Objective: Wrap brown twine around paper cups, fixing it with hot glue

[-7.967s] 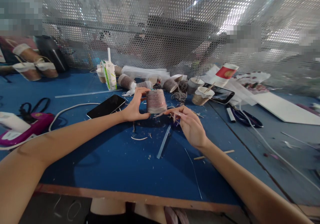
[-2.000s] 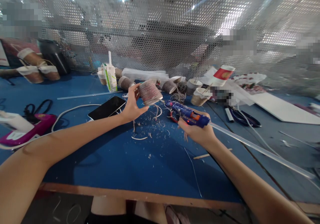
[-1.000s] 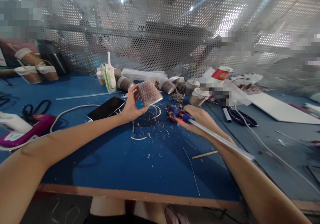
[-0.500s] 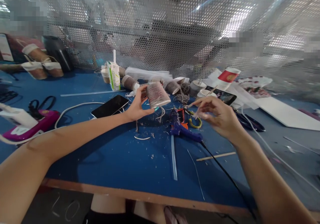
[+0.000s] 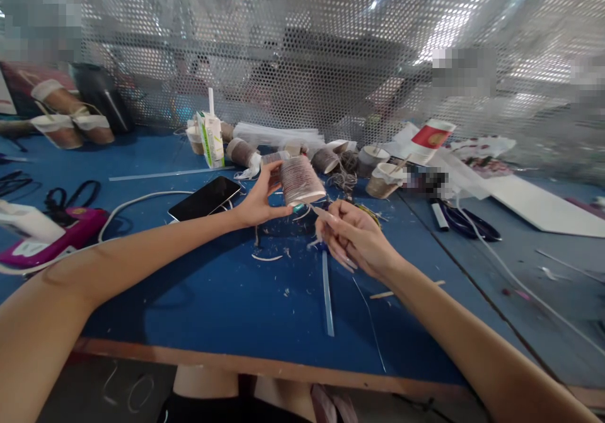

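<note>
A paper cup wrapped in brownish-red twine (image 5: 302, 180) is tilted on its side above the table, its pale rim toward the lower right. My left hand (image 5: 262, 199) grips it from the left, thumb below and fingers behind. A loose strand (image 5: 301, 214) curls down from its lower edge. My right hand (image 5: 352, 237) is closed in a pinch close to this strand, with thumb and forefinger pointing at the cup. A whitish wisp shows below those fingers; what they pinch is too small to tell. The blue glue gun (image 5: 321, 245) lies mostly hidden behind my right hand.
A black phone (image 5: 205, 198) lies left of the cup. Behind stand a drink carton (image 5: 210, 139), several wrapped cups and tangled twine (image 5: 345, 171). A clear glue stick (image 5: 328, 297), a wooden stick (image 5: 382, 295) and scissors (image 5: 472, 224) lie about. A magenta power strip (image 5: 61, 237) is at left.
My right hand has moved left and slightly down, up to the cup's lower rim, and now covers most of the glue gun. My left hand still holds the cup in nearly the same place.
</note>
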Motion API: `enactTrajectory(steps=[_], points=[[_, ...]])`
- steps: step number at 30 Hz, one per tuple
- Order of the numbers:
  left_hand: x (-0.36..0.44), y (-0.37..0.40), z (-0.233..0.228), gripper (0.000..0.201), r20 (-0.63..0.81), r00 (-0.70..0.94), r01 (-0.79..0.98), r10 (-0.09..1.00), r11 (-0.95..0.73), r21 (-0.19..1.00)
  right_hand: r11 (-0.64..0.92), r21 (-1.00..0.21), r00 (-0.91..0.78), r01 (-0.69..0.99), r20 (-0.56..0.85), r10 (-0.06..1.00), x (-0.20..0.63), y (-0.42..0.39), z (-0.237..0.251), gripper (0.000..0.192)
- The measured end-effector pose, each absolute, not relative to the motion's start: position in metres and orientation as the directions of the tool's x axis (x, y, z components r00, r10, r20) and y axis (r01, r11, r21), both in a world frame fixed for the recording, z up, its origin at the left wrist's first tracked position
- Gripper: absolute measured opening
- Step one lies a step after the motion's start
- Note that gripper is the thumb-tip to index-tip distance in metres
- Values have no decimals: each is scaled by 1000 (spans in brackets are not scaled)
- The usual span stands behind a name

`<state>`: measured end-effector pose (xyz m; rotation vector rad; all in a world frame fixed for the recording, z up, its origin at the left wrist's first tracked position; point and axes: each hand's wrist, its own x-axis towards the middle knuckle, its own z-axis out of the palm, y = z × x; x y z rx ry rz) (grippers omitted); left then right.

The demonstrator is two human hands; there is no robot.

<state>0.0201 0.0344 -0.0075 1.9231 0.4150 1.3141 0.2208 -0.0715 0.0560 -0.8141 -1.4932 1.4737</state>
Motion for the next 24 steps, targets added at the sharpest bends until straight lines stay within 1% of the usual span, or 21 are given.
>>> enactTrajectory(steps=[3, 9, 15, 19, 24], points=[[19, 34, -7, 90, 648, 452, -124, 613, -677, 726, 168, -978, -332, -122, 200, 922, 224, -72, 59, 39], [19, 32, -6, 89, 648, 514, -95, 561, -714, 694, 295, -954, -188, -51, 299, 936, 227, -70, 58, 41], [18, 33, -6, 90, 646, 527, -26, 552, -750, 661, 311, -950, -147, 28, 304, 941, 228, -68, 58, 42], [18, 31, -4, 89, 653, 524, 3, 547, -768, 640, 344, -936, -137, 74, 332, 933, 228, -67, 59, 39], [17, 30, -2, 88, 646, 532, 28, 547, -774, 633, 354, -931, -117, 88, 344, 932, 229, -66, 59, 38]])
